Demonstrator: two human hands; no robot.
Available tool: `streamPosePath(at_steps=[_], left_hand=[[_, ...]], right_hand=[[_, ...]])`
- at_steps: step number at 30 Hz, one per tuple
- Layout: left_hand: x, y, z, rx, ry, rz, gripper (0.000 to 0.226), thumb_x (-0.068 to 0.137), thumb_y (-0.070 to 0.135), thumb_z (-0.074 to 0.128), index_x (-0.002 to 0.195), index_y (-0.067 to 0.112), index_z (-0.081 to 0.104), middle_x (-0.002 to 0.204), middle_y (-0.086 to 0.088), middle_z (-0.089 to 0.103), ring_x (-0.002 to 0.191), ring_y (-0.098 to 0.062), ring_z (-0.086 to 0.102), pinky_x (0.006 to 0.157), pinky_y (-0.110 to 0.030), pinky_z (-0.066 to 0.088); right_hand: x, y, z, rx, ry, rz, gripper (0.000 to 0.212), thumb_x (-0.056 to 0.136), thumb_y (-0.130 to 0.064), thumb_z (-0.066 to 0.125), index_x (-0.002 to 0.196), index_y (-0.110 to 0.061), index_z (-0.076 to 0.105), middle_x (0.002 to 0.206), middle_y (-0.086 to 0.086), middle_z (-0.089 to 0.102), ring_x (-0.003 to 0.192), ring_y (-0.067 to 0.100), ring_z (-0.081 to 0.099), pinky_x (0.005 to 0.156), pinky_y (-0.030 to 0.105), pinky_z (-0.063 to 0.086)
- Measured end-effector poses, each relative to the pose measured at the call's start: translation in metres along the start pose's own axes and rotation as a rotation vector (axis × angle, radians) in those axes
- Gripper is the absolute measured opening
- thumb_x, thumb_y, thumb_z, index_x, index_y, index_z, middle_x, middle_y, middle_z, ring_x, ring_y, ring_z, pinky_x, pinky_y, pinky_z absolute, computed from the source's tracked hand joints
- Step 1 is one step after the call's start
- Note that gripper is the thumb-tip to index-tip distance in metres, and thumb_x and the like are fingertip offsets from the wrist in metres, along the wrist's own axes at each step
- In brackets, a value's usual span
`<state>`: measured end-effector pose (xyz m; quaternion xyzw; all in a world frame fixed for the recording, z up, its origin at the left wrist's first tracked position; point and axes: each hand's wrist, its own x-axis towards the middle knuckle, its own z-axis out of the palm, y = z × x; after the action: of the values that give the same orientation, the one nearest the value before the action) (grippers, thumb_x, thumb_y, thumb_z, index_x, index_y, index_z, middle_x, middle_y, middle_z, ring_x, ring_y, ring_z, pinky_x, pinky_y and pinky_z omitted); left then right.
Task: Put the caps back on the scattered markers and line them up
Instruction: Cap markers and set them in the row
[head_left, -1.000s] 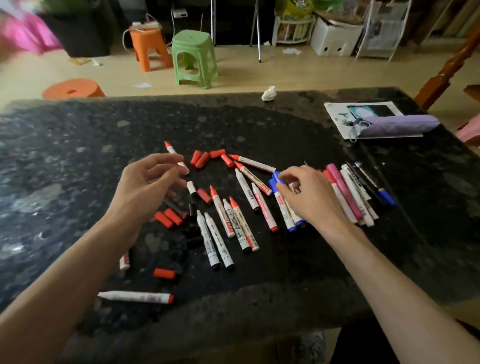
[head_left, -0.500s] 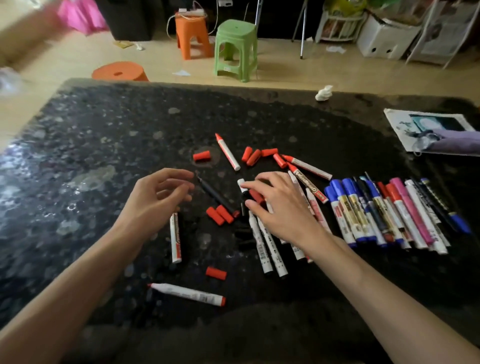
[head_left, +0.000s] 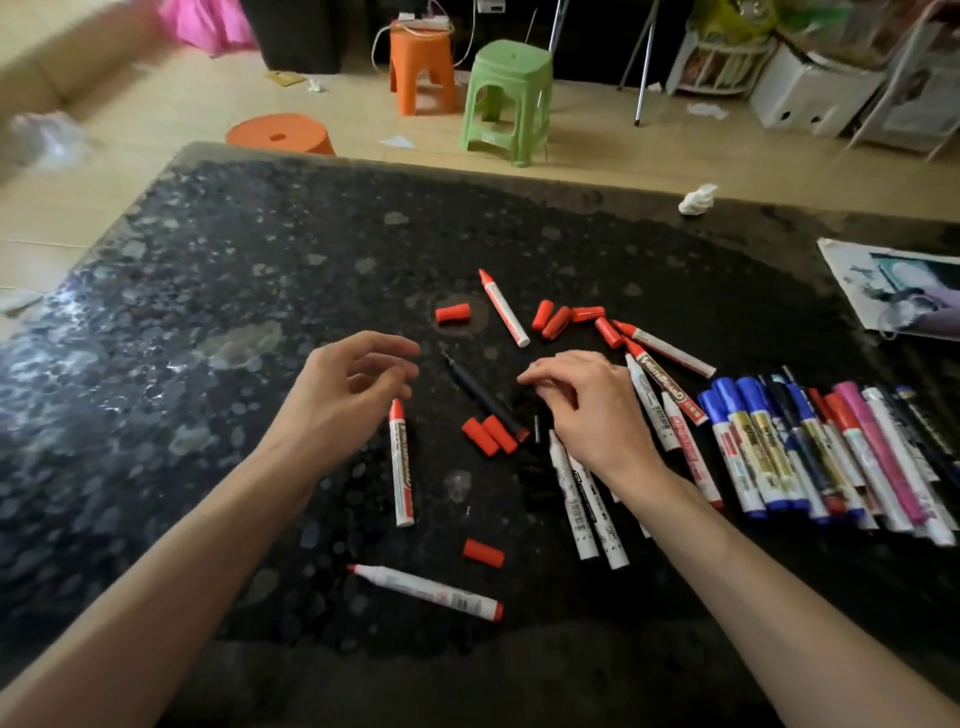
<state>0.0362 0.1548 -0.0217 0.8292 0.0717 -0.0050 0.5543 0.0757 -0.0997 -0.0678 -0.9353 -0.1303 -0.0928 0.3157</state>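
With the blue markers (head_left: 726, 401) lined up, my right hand (head_left: 589, 410) has moved to the black marker (head_left: 480, 395); its grip I cannot tell. My left hand (head_left: 340, 397) hovers loose, empty.

One white marker (head_left: 401, 464) has its red cap on. Another white marker (head_left: 426, 592), nearest the front, has a bare red tip. A thin black marker (head_left: 480, 393) lies slanted, with two red caps (head_left: 488, 435) side by side just beside it. More red caps (head_left: 563, 318) lie farther back. On the right, blue, red and pink markers (head_left: 810, 447) with caps on lie in a row.
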Motion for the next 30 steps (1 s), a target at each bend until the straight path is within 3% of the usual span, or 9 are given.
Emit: streamPosePath(at_steps=[2,5,9,13,16,18,21,30], left_hand=[[0.000,0.004,0.005,0.006,-0.002,-0.007,0.025,0.099,0.005,0.058,0.110,0.023,0.073,0.097,0.003,0.078,0.086,-0.011,0.076,0.081,-0.028,0.059],[0.002,0.006,0.014,0.010,-0.030,-0.019,0.025,0.099,0.006,0.059,0.108,0.024,0.073,0.095,0.003,0.078,0.086,-0.012,0.076,0.085,-0.032,0.059],[0.008,0.002,0.027,0.093,-0.072,0.001,0.022,0.099,0.014,0.063,0.110,0.031,0.071,0.096,0.008,0.075,0.087,-0.008,0.074,0.086,-0.034,0.060],[0.013,0.000,0.052,0.425,-0.213,0.172,0.038,0.102,0.020,0.056,0.131,0.044,0.059,0.102,0.015,0.063,0.088,0.001,0.065,0.084,-0.027,0.052],[0.011,-0.011,0.069,0.548,-0.265,0.218,0.042,0.105,0.025,0.049,0.140,0.048,0.053,0.109,0.011,0.054,0.102,-0.011,0.059,0.094,-0.032,0.047],[0.009,-0.018,0.071,0.625,-0.266,0.227,0.042,0.105,0.029,0.048,0.143,0.047,0.051,0.118,0.007,0.054,0.117,-0.023,0.055,0.104,-0.038,0.044],[0.009,-0.020,0.069,0.687,-0.268,0.236,0.042,0.105,0.032,0.046,0.143,0.047,0.051,0.123,0.006,0.055,0.121,-0.027,0.053,0.108,-0.044,0.043],[0.008,-0.015,0.068,0.720,-0.116,0.332,0.036,0.098,0.017,0.055,0.128,0.035,0.061,0.123,0.003,0.055,0.116,-0.028,0.052,0.098,-0.047,0.047]], right_hand=[[0.000,-0.005,-0.010,0.153,0.010,0.080,0.021,0.095,-0.010,0.071,0.097,-0.029,0.080,0.096,-0.015,0.077,0.094,0.001,0.069,0.086,0.027,0.054],[-0.003,-0.013,-0.022,0.408,-0.018,0.184,0.021,0.094,-0.011,0.076,0.107,-0.027,0.074,0.093,-0.013,0.077,0.093,-0.002,0.072,0.078,0.015,0.053],[-0.010,-0.014,-0.036,0.652,-0.032,0.354,0.033,0.089,-0.005,0.079,0.118,-0.019,0.075,0.102,-0.004,0.079,0.099,0.002,0.074,0.092,0.018,0.057],[-0.021,-0.008,-0.055,1.094,-0.087,0.594,0.026,0.091,-0.001,0.072,0.116,-0.008,0.072,0.107,0.013,0.079,0.104,0.023,0.076,0.090,0.028,0.061],[-0.030,0.000,-0.068,1.271,-0.119,0.693,0.030,0.092,-0.001,0.069,0.122,-0.002,0.066,0.110,0.022,0.076,0.104,0.030,0.076,0.094,0.034,0.061],[-0.036,0.007,-0.076,1.282,-0.123,0.694,0.032,0.091,-0.002,0.070,0.123,-0.003,0.064,0.112,0.023,0.076,0.105,0.031,0.076,0.095,0.036,0.061],[-0.043,0.016,-0.086,1.172,-0.086,0.685,0.031,0.091,-0.005,0.073,0.121,-0.008,0.065,0.109,0.019,0.077,0.104,0.030,0.076,0.095,0.037,0.061],[-0.056,0.042,-0.105,0.741,0.127,0.679,0.021,0.086,-0.017,0.083,0.106,-0.020,0.076,0.099,0.000,0.080,0.097,0.015,0.076,0.091,0.032,0.059]])
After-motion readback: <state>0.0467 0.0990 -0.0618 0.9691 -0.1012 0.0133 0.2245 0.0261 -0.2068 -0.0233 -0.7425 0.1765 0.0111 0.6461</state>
